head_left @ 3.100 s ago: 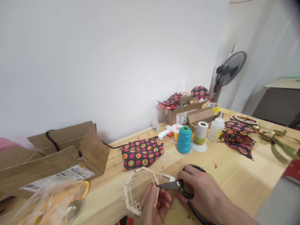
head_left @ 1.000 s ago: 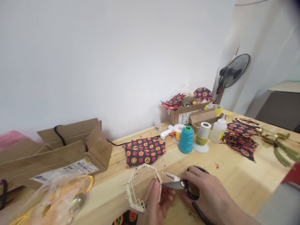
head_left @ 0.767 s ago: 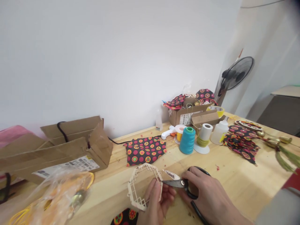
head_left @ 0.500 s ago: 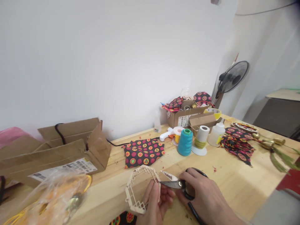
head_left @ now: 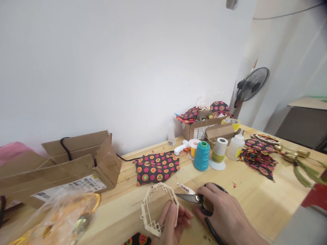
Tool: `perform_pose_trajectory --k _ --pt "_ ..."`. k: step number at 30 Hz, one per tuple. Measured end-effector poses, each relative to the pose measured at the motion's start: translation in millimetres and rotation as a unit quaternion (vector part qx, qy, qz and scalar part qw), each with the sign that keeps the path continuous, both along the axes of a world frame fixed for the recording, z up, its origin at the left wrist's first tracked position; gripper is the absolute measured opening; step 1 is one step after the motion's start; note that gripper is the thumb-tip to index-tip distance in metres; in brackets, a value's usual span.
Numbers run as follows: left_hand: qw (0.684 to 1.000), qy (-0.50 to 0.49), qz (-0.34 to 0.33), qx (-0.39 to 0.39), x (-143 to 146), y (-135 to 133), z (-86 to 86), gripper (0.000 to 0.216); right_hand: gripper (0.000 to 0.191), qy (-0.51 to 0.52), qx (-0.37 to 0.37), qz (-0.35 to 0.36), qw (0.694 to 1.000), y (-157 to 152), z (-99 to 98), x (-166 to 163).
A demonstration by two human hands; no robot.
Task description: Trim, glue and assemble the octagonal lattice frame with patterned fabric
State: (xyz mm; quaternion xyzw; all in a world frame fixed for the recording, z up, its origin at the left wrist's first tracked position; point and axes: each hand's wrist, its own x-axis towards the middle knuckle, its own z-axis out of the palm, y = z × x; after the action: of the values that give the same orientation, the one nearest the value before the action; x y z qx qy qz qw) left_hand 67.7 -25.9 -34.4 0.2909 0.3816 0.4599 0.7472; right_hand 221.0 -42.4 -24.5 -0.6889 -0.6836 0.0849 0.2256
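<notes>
My left hand (head_left: 173, 223) holds a pale wooden lattice frame (head_left: 156, 207), octagonal in outline, by its right edge at the front of the wooden table (head_left: 255, 194). Black-handled scissors (head_left: 198, 198) are gripped in my right hand (head_left: 224, 214), blades apart. Their tips lie just right of the frame's upper right edge. A piece of black fabric with red and yellow circles (head_left: 156, 167) lies flat behind the frame.
A flattened cardboard box (head_left: 63, 166) and a crinkled plastic bag (head_left: 58, 217) sit at left. Behind are a teal thread cone (head_left: 201, 156), a white spool (head_left: 219, 149), a glue gun (head_left: 182, 147), a bottle (head_left: 235, 146), a small box of fabric (head_left: 204, 124), fabric scraps (head_left: 258, 156) and a fan (head_left: 251, 84).
The scissor blades have come off the frame's edge and opened a little. The frame has shifted slightly right in my left hand. My view has drifted.
</notes>
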Motion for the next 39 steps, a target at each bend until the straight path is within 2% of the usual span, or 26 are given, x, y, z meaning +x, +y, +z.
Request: perform_pose_trajectory --k 4,10,20,24,33,36,39 --pt "0.999 -0.018 0.034 -0.031 -1 1 -0.7 0.03 0.01 0.0 0.007 0.026 1.0 -1 -1.2 1" --pt "0.997 -0.018 0.063 -0.034 1 1 0.7 0.03 0.011 -0.019 0.002 0.04 0.999 -2 -3.9 3" --pt "0.998 -0.005 0.066 -0.019 5 2 -1.4 0.034 0.008 -0.012 -0.011 0.006 1.0 -1 -4.0 -3" --pt "0.998 -0.011 0.056 -0.039 3 2 -1.6 0.034 0.011 0.016 -0.009 0.013 1.0 -2 -3.6 -2" --pt "0.998 0.024 -0.026 0.061 1 -3 -3.6 0.032 0.026 0.109 0.055 0.081 0.989 -13 11.4 13" --pt "0.996 0.023 -0.025 0.084 3 -5 -2.4 0.029 0.035 0.109 0.063 0.084 0.988 -18 14.3 11" --pt "0.996 0.016 -0.007 0.092 4 -7 -2.8 0.025 0.031 0.093 0.051 0.061 0.993 -20 11.1 4"
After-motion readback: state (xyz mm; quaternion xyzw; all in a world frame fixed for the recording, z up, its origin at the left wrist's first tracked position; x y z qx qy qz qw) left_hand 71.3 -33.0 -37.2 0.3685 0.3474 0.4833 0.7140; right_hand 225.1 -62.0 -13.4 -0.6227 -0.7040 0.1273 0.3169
